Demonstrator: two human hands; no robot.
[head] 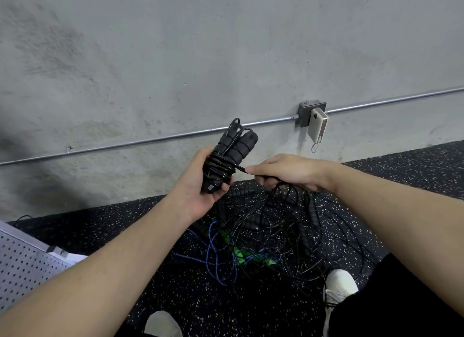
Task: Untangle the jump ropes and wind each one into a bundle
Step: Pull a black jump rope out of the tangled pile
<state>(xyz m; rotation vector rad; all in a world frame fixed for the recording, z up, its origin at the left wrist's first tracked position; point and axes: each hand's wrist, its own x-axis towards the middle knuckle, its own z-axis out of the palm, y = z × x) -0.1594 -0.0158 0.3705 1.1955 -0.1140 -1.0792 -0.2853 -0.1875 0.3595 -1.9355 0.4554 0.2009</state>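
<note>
The left hand is holding a wound rope bundle up before the wall, with the right hand just right of it pinching its cord. Below them a rope tangle is lying on the floor, between two shoes.

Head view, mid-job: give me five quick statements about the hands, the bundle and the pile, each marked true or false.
1. The left hand grips the black handles with cord wound round them. True.
2. The right hand is empty. False: it pinches the black cord running off the bundle.
3. A tangled pile of ropes lies on the speckled floor. True.
4. Every rope in the pile is black. False: a blue rope and green pieces show.
5. The bundle rests on the floor. False: it is held up in front of the wall.
</note>
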